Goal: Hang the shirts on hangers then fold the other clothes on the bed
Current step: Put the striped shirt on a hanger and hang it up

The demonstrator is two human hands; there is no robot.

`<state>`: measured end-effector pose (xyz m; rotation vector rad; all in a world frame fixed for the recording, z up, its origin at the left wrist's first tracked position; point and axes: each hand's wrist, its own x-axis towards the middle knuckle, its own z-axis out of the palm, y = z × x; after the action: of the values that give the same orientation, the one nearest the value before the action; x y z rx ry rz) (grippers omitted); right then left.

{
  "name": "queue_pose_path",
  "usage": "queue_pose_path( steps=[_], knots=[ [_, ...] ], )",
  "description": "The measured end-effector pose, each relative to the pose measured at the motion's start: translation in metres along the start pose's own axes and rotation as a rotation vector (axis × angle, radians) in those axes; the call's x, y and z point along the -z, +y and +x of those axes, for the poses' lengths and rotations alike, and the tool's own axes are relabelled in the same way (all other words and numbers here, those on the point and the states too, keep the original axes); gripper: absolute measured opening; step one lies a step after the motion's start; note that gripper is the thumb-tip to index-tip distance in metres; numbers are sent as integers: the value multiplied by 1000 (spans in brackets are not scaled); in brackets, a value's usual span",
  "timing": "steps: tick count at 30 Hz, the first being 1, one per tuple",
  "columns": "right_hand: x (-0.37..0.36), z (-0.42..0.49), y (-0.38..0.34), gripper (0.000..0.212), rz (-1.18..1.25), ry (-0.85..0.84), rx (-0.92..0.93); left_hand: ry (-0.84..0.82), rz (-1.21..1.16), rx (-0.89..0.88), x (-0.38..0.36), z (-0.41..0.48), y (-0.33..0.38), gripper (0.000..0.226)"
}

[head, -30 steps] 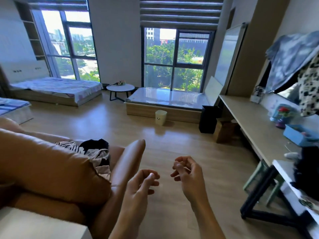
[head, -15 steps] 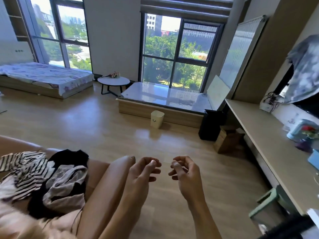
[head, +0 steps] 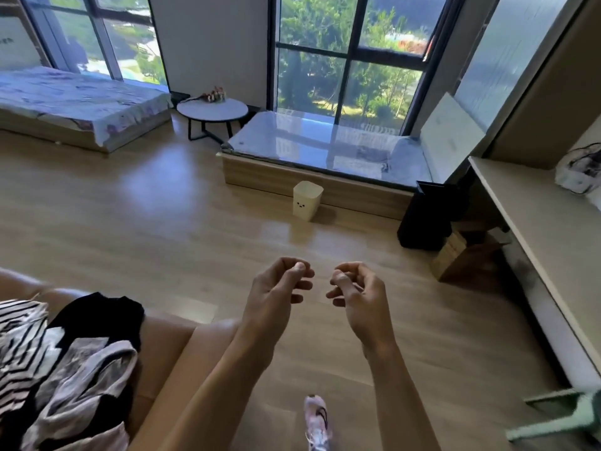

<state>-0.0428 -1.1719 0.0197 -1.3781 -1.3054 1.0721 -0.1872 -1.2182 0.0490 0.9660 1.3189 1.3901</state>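
Foot in a pale shoe (head: 317,421), on the floor below and between the two wrists. Left hand (head: 276,297) and right hand (head: 361,301), raised side by side over the wooden floor (head: 195,229), apart from each other; the fingers of both were loosely curled toward the palms, thumbs near the index tips, nothing held in either. Heap of clothes (head: 65,369), down and to the left of the left fingers, lying on a tan sofa (head: 169,346): a black-and-white striped top (head: 19,336), a black garment (head: 100,317) and a grey one (head: 91,379), crumpled together and untouched by either hand. Green stool (head: 559,415), blurred, low to the right of the right fingers. Cardboard box (head: 461,255) and tall black bin (head: 429,216), beyond the right fingers to the right, beside a long pale desk (head: 536,222). Small cream bin (head: 307,205) with a face on it, straight beyond the gap between the fingertips, against a low glossy platform (head: 325,141) under the window (head: 348,60). Round side table (head: 213,109), farther off beyond the left fingers. Bed (head: 81,102) with a pale patterned sheet, far to the left of the left fingers, well apart from the clothes.
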Motion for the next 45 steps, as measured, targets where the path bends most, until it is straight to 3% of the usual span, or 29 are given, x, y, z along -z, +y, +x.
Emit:
queue_pose_path(
  steps=[11, 18, 25, 34, 36, 39, 45],
  knots=[
    [-64, 297, -8, 5, -66, -267, 54, 279, 4, 52, -23, 256, 8, 22],
    [-170, 428, -15, 3, -110, -507, 111, 545, -68, 75, 38, 385, 0, 21],
    [-328, 547, -41, 5, -150, -707, 207, 764, -156, 22, 139, 517, 11, 20],
    [-553, 609, -70, 7, -125, -1112, 266, 1065, -217, -26, 285, 607, 39, 19],
    [-626, 603, -74, 9, -128, -1276, 254, 1219, -226, -32, 326, 617, 36, 20],
    [-682, 589, -71, 10, -128, -1392, 258, 1300, -234, -2, 362, 621, 26, 20],
    [-831, 554, -88, 5, -118, -1711, 301, 1620, -259, 4, 475, 642, 16, 17]
  ],
)
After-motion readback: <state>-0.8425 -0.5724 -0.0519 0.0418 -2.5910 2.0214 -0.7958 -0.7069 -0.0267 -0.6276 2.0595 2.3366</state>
